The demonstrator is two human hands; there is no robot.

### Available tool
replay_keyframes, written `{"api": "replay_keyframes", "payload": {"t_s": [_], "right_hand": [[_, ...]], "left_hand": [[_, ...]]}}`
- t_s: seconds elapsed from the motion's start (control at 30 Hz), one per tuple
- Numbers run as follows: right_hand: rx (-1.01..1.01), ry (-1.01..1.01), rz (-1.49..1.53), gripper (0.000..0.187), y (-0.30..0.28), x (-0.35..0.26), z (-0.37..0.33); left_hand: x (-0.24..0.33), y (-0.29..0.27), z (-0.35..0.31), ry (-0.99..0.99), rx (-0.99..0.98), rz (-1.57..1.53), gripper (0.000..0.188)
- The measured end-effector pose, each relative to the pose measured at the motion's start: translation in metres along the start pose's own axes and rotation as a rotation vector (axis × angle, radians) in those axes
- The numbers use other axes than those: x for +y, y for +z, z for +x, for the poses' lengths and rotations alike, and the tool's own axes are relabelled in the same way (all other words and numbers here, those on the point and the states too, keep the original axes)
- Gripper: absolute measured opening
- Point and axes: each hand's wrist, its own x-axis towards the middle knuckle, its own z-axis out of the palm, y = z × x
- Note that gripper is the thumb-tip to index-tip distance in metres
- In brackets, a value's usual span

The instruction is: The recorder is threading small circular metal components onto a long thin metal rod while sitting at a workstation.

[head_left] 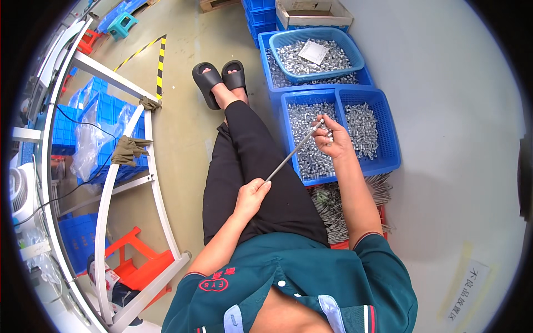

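Observation:
My left hand (251,198) is closed around the lower end of a thin grey metal rod (290,157), above my lap. The rod slants up and to the right. At its far end, my right hand (335,140) pinches a small silver metal sleeve at the tip. A few more such pieces show in its curled fingers. Below my right hand is a blue bin (390,145) with two compartments, both holding many small silver metal pieces (306,114). Whether the sleeve is on the rod or only against it, I cannot tell.
Behind stands another blue bin (267,58) with a light blue basket (355,54) of metal pieces and a paper slip (313,52). Many metal rods (333,213) lie in a red crate by my right side. A white frame (158,205) and an orange stool (145,272) stand left.

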Motion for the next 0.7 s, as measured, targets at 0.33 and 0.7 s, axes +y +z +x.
{"api": "replay_keyframes", "payload": {"t_s": [0.33,0.7], "right_hand": [[0.028,0.010,-0.158,0.016,0.001,-0.004,-0.005],[0.023,0.003,-0.079,0.014,0.006,-0.004,-0.011]], "left_hand": [[0.002,0.003,0.000,-0.045,-0.005,0.004,0.029],[0.015,0.006,-0.001,0.042,0.060,0.166,0.029]]}}
